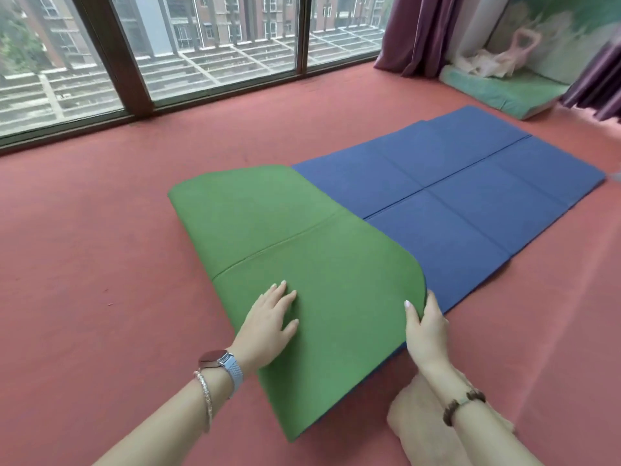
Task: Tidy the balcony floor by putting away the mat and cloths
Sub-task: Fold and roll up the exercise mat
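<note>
A foldable mat (470, 183) lies on the red floor, blue on top and green underneath. Its near end is folded over, so the green underside (295, 237) faces up. My left hand (270, 324) rests flat on the green flap with straight fingers. My right hand (425, 326) grips the flap's rounded corner edge, thumb on top and fingers underneath. A pale pink cloth (494, 63) lies crumpled in the far right corner.
The pink cloth sits on a green cushion (504, 92) by purple curtains (420, 31). Large windows (215, 45) with dark frames run along the far side. Red carpet (84, 264) spreads to the left. My bare knee (423, 428) is at the bottom right.
</note>
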